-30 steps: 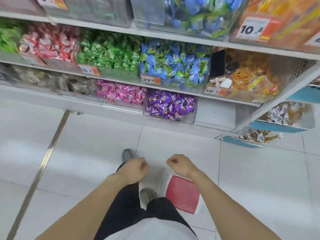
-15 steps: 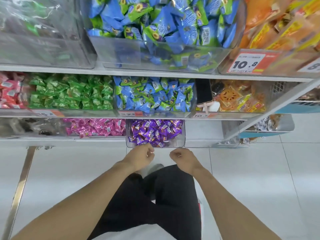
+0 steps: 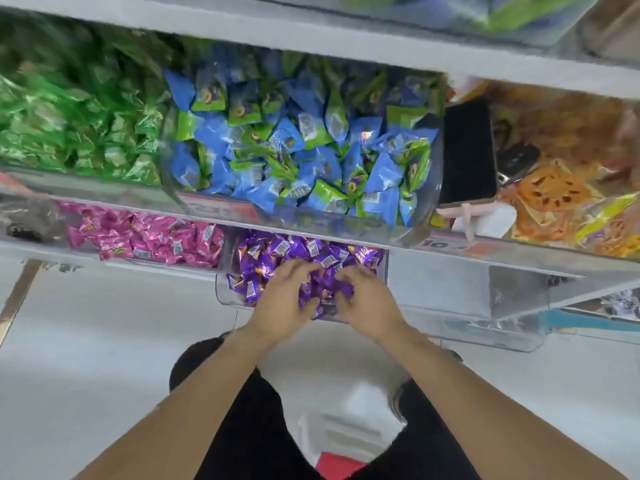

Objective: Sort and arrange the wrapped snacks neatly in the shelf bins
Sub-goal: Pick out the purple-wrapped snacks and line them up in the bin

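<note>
Shelf (image 3: 311,39) is seen across the upper frame; clear bin (image 3: 225,292) sits at centre. Purple wrapped snacks (image 3: 311,249) are heaped inside it. Left hand (image 3: 282,303) and right hand (image 3: 369,303) are dug in, fingers curled around wrappers. Pieces are judged light, crinkly, slippery; best scooped in handfuls, not pinched by twisted ends.

Green snacks (image 3: 69,126) blurred; fingertips hidden among purple snacks (image 3: 277,251).

a shop: tiered shelves (image 3: 346,46) of clear bins (image 3: 485,327) heaped with wrapped snacks (image 3: 294,161), tiled floor (image 3: 86,341).
</note>
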